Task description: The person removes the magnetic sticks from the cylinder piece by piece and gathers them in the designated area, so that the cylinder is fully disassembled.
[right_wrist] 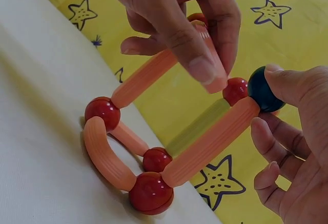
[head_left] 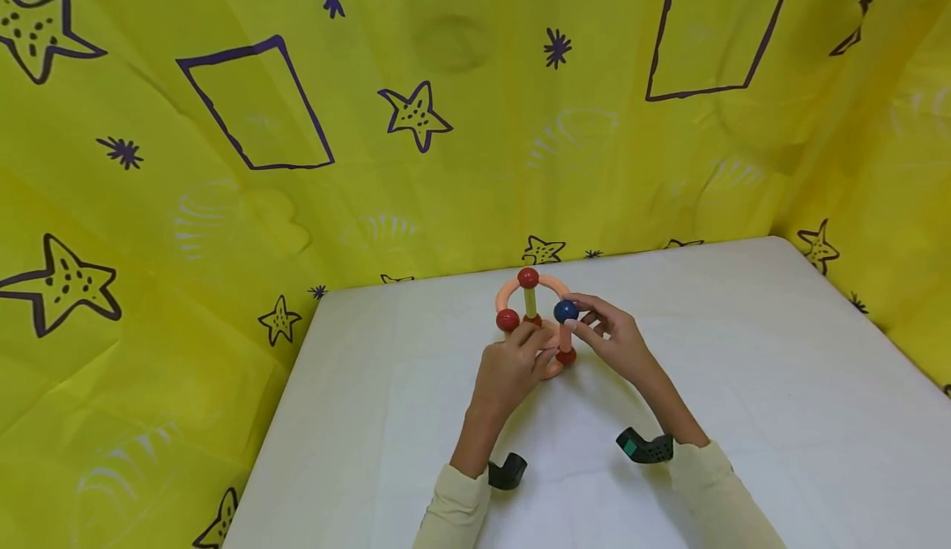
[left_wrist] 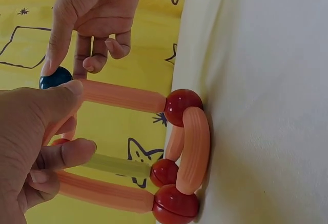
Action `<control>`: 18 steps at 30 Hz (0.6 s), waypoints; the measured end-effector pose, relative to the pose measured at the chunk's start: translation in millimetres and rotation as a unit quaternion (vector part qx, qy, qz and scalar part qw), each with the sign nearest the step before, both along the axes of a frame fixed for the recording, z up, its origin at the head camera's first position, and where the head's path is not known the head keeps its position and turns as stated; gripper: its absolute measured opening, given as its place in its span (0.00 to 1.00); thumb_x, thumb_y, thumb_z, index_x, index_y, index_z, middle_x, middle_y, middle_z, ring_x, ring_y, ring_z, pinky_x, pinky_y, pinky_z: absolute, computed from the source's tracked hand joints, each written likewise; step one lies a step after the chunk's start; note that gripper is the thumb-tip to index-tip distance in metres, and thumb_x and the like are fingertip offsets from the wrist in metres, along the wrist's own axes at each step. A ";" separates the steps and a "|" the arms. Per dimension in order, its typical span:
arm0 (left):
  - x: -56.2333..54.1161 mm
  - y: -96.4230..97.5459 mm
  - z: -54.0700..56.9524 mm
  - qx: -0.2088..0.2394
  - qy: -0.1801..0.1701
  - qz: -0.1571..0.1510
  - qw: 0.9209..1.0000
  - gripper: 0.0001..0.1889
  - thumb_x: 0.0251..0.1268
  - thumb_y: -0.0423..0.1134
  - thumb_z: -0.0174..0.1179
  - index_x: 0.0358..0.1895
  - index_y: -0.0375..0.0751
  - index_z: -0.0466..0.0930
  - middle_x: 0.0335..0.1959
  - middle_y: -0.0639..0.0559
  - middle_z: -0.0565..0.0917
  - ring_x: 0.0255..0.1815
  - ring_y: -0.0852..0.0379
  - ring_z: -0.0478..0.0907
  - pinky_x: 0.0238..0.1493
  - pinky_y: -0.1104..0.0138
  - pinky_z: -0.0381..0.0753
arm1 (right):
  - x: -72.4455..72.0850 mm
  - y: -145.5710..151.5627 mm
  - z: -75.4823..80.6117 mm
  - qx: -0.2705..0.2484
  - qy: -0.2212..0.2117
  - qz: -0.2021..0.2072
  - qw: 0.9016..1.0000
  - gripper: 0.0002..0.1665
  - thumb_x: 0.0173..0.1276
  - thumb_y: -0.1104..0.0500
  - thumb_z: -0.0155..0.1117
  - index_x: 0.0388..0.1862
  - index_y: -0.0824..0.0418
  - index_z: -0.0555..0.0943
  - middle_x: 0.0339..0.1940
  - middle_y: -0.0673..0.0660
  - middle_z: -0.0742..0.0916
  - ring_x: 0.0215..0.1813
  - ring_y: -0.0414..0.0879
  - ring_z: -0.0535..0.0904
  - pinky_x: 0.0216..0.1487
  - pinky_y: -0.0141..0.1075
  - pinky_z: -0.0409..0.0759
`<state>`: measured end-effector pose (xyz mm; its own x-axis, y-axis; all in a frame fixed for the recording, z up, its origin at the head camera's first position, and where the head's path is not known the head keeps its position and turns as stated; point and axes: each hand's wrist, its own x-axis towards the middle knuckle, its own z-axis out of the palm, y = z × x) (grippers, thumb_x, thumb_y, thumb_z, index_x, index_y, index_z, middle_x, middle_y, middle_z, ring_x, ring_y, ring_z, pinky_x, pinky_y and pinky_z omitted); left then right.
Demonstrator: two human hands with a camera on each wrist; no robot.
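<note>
Blue ball [head_left: 566, 311] in right hand's grip [head_left: 618, 343]

Head view looks down; close wrist views share the structure [right_wrist: 197, 127].

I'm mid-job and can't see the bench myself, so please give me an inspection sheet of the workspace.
Surface: white tabletop, faintly creased.
Job's things: ball-and-rod frame standing on the tabletop, with red balls at its base, salmon uprights and one yellow-green upright; a blue ball tops the right upright. The free end of a curved salmon rod shows apart from the blue ball.
Clutter: nothing seen.
Grippers: left hand pinches the curved salmon rod; right hand pinches the blue ball. A dark device sits at each wrist.
Cables: nothing seen.
Surroundings: yellow backdrop with stars and outlined shapes.
</note>
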<state>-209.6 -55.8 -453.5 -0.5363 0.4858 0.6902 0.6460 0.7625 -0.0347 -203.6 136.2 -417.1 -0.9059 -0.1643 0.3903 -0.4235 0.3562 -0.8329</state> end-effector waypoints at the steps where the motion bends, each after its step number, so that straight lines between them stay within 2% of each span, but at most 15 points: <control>1: 0.2 -0.5 0.0 -0.009 0.005 0.006 1.000 0.12 0.57 0.47 0.70 0.40 0.47 0.84 0.36 0.55 0.85 0.16 0.64 0.73 0.23 0.77 0.76 | -0.1 0.0 -0.3 -0.002 0.002 0.001 1.000 0.23 0.67 0.68 0.63 0.61 0.69 0.76 0.47 0.67 0.84 0.39 0.45 0.76 0.34 0.29 0.76; 8: 0.5 -3.4 -0.8 -0.053 0.022 0.028 0.998 0.04 0.60 0.44 0.68 0.32 0.51 0.84 0.35 0.57 0.83 0.13 0.64 0.65 0.17 0.78 0.68 | -1.1 -0.5 -1.4 -0.011 0.015 0.008 1.000 0.23 0.66 0.69 0.63 0.60 0.69 0.76 0.44 0.65 0.84 0.38 0.42 0.76 0.34 0.29 0.76; 12: 0.5 -4.8 -2.3 -0.072 0.025 0.031 0.997 0.03 0.61 0.43 0.67 0.31 0.51 0.84 0.34 0.57 0.82 0.12 0.64 0.63 0.16 0.78 0.64 | -1.2 -1.0 -1.1 -0.012 0.016 0.006 1.000 0.23 0.66 0.69 0.64 0.60 0.69 0.76 0.43 0.65 0.85 0.38 0.41 0.75 0.34 0.29 0.76; 18: 1.9 -6.4 -2.8 -0.080 0.028 0.032 0.996 0.05 0.63 0.43 0.66 0.29 0.51 0.83 0.31 0.59 0.81 0.11 0.64 0.56 0.16 0.79 0.52 | -0.5 -1.5 -1.6 -0.005 0.009 0.001 1.000 0.24 0.66 0.68 0.64 0.61 0.68 0.75 0.43 0.65 0.85 0.37 0.43 0.76 0.34 0.30 0.76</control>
<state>-207.7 -62.2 -456.3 -0.5326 0.5574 0.6369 0.5896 0.7842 -0.1933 -204.0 134.8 -418.7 -0.8989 -0.1620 0.4072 -0.4382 0.3479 -0.8288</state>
